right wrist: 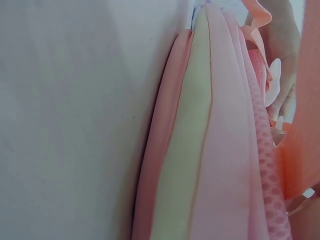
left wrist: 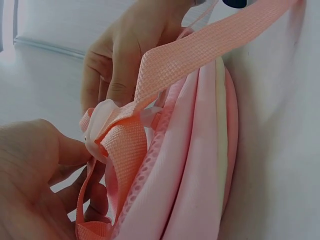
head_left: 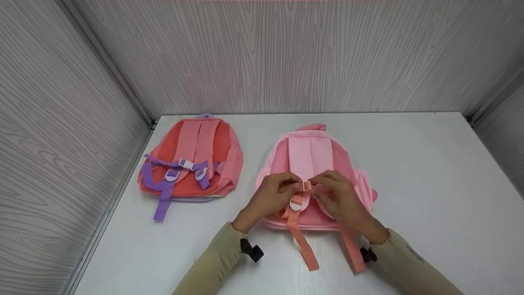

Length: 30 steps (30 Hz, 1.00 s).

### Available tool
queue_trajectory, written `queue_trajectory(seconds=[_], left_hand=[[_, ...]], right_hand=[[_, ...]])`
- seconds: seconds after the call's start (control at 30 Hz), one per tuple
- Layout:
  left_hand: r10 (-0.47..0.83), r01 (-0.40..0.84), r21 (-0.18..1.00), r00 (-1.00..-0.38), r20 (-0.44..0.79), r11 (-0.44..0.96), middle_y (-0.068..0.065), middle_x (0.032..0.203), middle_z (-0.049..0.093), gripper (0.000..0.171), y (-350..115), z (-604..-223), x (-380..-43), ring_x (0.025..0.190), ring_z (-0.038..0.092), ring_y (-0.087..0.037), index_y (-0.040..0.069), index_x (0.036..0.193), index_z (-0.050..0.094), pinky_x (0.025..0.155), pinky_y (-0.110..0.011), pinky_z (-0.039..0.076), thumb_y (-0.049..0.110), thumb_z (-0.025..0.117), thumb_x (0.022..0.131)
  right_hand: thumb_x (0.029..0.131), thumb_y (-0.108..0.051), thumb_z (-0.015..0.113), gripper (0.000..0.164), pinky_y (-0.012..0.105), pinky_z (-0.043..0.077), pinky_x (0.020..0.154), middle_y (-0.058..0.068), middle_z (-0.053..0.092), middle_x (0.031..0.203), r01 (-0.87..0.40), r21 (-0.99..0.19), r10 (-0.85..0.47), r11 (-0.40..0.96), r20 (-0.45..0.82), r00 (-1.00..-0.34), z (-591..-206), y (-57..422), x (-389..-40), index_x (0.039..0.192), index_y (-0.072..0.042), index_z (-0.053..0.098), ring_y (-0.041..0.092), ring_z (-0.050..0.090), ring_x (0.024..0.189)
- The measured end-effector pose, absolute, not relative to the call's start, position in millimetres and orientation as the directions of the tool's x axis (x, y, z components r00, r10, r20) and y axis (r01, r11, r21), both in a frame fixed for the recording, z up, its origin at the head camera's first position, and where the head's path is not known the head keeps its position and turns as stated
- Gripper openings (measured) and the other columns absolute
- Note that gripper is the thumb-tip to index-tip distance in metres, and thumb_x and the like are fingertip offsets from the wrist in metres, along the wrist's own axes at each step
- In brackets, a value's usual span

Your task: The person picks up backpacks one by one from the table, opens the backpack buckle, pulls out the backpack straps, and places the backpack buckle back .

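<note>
A pink backpack (head_left: 282, 159) lies with its shoulder straps facing up. Over its lower middle, my left hand (head_left: 272, 196) pinches a small white buckle (head_left: 303, 187) on an orange chest strap. From the other side, the fingers of my right hand (head_left: 337, 196) pinch the short orange webbing (head_left: 308, 186) by that buckle. Just below sits a white strap adjuster (head_left: 296, 203), its orange tail (head_left: 307, 252) hanging over the table. In the left wrist view, orange webbing (left wrist: 190, 52) crosses in front of the right hand (left wrist: 125, 55). Fingertips are partly hidden.
To the left lies a coral backpack (head_left: 161, 143) with purple straps and a fastened white buckle (head_left: 186, 164). A second orange strap tail (head_left: 353, 252) hangs beside my right wrist. The white table (head_left: 430, 184) meets grey wood-grain panels (head_left: 286, 57) at back and sides.
</note>
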<state>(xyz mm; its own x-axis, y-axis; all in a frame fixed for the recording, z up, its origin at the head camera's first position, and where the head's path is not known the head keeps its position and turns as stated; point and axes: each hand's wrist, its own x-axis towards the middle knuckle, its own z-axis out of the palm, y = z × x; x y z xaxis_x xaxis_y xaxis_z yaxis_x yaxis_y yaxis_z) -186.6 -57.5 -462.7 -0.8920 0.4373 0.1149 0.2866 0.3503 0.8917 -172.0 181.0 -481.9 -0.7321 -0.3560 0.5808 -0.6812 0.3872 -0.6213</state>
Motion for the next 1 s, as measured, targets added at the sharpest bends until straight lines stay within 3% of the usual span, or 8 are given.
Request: queue_trajectory(seconds=[0.23, 0.4, 0.7, 0.8, 1.0], left_hand=[[0.440, 0.289, 0.895, -0.890, 0.120, 0.341, 0.003, 0.107, 0.075, 0.016, -55.2, -460.9, -184.8, 0.091, 0.066, -0.009, 0.015, 0.117, 0.078, 0.084, -0.025, 0.056, 0.019, 0.066, 0.107], [0.465, 0.266, 0.898, -0.882, 0.080, 0.350, 0.003, 0.108, 0.074, 0.019, -59.8, -457.6, -186.5, 0.080, 0.063, -0.009, 0.016, 0.122, 0.077, 0.068, -0.023, 0.052, 0.021, 0.066, 0.107], [0.465, 0.242, 0.886, -0.885, 0.034, 0.396, 0.002, 0.112, 0.073, 0.020, -68.0, -455.6, -191.0, 0.085, 0.064, -0.014, 0.018, 0.123, 0.076, 0.068, -0.028, 0.054, 0.020, 0.064, 0.107], [0.453, 0.249, 0.885, -0.890, 0.049, 0.394, 0.003, 0.112, 0.074, 0.020, -67.3, -457.8, -191.8, 0.093, 0.064, -0.013, 0.018, 0.121, 0.077, 0.074, -0.027, 0.054, 0.019, 0.064, 0.106], [0.436, 0.239, 0.890, -0.898, 0.051, 0.389, 0.003, 0.110, 0.074, 0.018, -63.6, -459.7, -189.7, 0.088, 0.064, -0.013, 0.018, 0.118, 0.078, 0.072, -0.025, 0.054, 0.017, 0.064, 0.107]], right_hand=[[0.091, 0.000, 0.082, 0.032, 0.018, 0.056, 0.094, 0.000, 0.074, 0.115, -0.678, -0.625, -0.351, 0.386, 0.580, -0.735, -482.7, 181.3, -171.8, 0.121, -0.013, 0.080, 0.020, 0.069, 0.106], [0.092, -0.002, 0.082, 0.031, 0.018, 0.056, 0.094, -0.001, 0.074, 0.114, -0.667, -0.637, -0.354, 0.386, 0.565, -0.745, -481.3, 180.9, -171.5, 0.120, -0.014, 0.080, 0.019, 0.068, 0.106], [0.092, -0.003, 0.082, 0.029, 0.018, 0.055, 0.092, -0.002, 0.074, 0.113, -0.676, -0.628, -0.345, 0.387, 0.581, -0.737, -480.9, 180.9, -173.7, 0.119, -0.014, 0.080, 0.020, 0.068, 0.104], [0.091, -0.003, 0.083, 0.030, 0.019, 0.055, 0.091, -0.003, 0.074, 0.112, -0.681, -0.621, -0.337, 0.388, 0.593, -0.732, -481.2, 180.0, -174.0, 0.119, -0.014, 0.080, 0.019, 0.068, 0.104], [0.093, -0.003, 0.081, 0.029, 0.019, 0.055, 0.092, 0.000, 0.074, 0.112, -0.684, -0.629, -0.341, 0.369, 0.593, -0.729, -481.5, 179.6, -171.7, 0.119, -0.014, 0.080, 0.021, 0.068, 0.104]])
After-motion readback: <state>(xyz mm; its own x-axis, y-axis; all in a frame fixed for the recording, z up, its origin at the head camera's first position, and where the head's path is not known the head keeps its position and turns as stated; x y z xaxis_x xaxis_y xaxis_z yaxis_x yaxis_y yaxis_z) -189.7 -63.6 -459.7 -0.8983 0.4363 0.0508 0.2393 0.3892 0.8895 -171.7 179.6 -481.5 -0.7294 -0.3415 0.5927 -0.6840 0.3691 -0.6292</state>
